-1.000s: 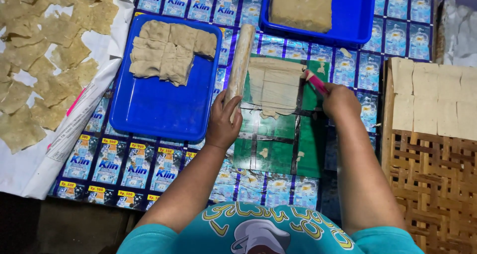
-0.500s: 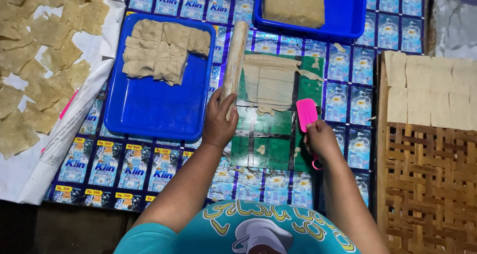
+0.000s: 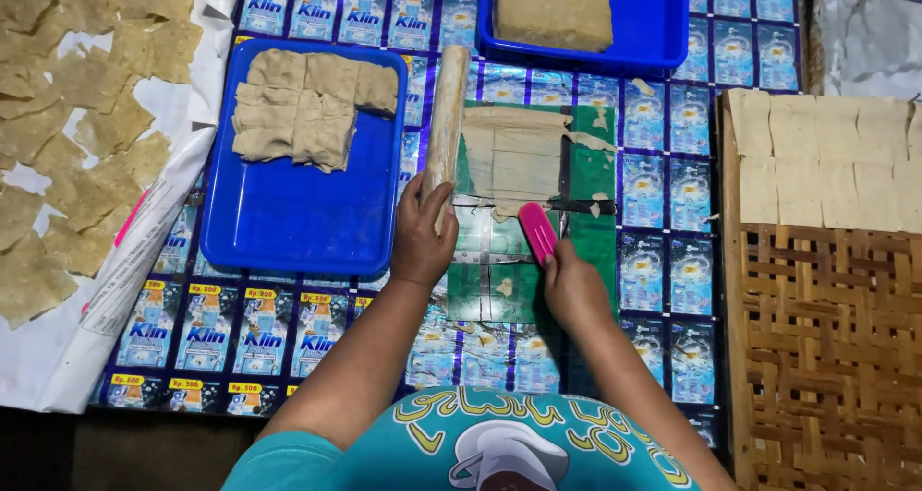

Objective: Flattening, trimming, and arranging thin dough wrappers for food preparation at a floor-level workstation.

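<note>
While the left hand (image 3: 423,241) wrapped its fingers round the lower end of a pale wooden roller (image 3: 446,126), the right hand (image 3: 573,285) gripped a pink-handled knife (image 3: 538,230); blade barely visible, prob. the dark line across the dough sheet (image 3: 519,160). Sheet was thin, beige, scored into rectangles, lying on a green mat w/ the roller along its left edge. Blue tray (image 3: 288,222) held soft stacked squares. Woven bamboo rack (image 3: 826,347) at right carried pale squares, cut off by the frame edge.
</note>
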